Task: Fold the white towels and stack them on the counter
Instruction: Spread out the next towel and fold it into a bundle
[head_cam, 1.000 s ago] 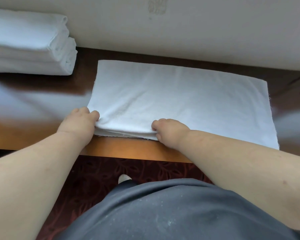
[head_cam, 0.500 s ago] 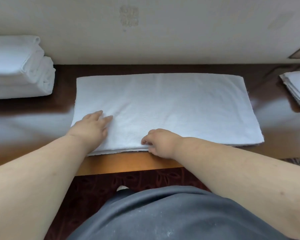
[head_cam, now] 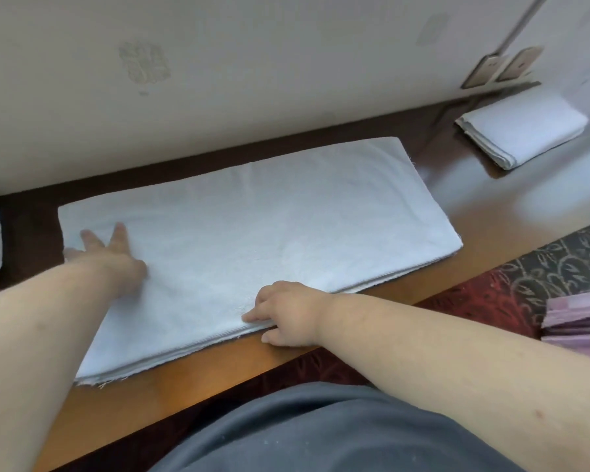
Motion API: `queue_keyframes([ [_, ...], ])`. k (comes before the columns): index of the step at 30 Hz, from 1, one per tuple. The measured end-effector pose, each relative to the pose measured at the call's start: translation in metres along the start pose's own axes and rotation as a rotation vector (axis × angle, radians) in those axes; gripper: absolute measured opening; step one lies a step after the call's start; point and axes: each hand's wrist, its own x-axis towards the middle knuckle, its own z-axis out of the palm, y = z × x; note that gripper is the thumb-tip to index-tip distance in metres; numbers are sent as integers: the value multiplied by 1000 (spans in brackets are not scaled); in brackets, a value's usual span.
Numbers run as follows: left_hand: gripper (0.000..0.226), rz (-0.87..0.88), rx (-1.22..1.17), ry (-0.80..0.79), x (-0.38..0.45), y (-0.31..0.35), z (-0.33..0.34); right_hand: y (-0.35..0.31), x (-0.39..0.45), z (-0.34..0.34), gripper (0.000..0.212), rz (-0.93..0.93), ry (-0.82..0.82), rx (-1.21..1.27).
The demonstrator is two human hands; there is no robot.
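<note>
This looks like a hotel guest room or its housekeeping area. A long polished wooden tabletop runs along a plain cream wall, with metal-framed switch plates mounted low on it. The floor has a patterned red and dark carpet with a leaf motif. Plain white towels suit such a place: one spread flat, a folded one set apart at the far right
</note>
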Motion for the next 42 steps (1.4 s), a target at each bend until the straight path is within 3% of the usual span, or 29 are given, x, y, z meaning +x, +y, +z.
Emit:
queue_keyframes([
  [4,89,-9,92,12,-8,15,-12,10,-20,4,46,65,120,173],
  [8,69,317,235,227,-40,61,-13,59,-57,0,45,291,319,289],
  [11,63,546,219,220,-70,117,-9,111,-92,4,51,558,472,330],
  [14,64,744,239,128,-99,174,0,157,-132,19,71,850,410,347],
  [18,60,962,335,58,-135,237,17,190,-170,39,74,845,323,367],
  [20,55,1058,378,77,-153,264,25,194,-175,40,66,842,515,607],
  [21,53,1082,383,80,-162,278,28,194,-175,35,63,887,675,862],
  [24,55,1077,369,26,-183,320,37,201,-168,19,77,1040,961,1723],
  [27,63,1017,372,-79,-199,351,46,225,-165,8,88,1096,929,2021],
  [32,60,910,261,-149,-212,371,60,247,-165,6,36,1033,684,2081],
  [34,57,877,190,-196,-211,369,58,249,-163,4,31,1003,650,2072],
  [38,49,822,40,-248,-206,365,49,240,-157,-7,21,907,819,2002],
  [42,33,626,-460,-199,-201,374,19,213,-154,-23,28,745,934,1694],
])
